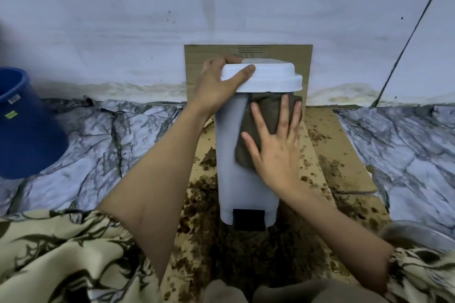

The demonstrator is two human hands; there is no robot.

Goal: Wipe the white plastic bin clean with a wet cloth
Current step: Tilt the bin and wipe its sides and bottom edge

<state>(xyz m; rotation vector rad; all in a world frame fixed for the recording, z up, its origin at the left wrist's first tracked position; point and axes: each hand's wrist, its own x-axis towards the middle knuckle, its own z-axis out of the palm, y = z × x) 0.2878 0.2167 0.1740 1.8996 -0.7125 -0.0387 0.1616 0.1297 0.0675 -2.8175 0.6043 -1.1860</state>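
Note:
A tall white plastic pedal bin (229,155) stands upright on brown cardboard, its white lid (270,76) closed and a black pedal (249,219) at its foot. My left hand (219,83) grips the lid's left edge, thumb across the top. A dark, damp grey-brown cloth (266,115) lies flat against the upper front right of the bin's body. My right hand (275,145) presses on the cloth with fingers straight and spread.
Flat cardboard (344,155) spattered with brown dirt covers the marble-patterned floor (110,145) under the bin, and another sheet leans on the white wall behind. A blue bucket (24,128) sits at the left. A metal bowl's rim (418,233) shows at lower right.

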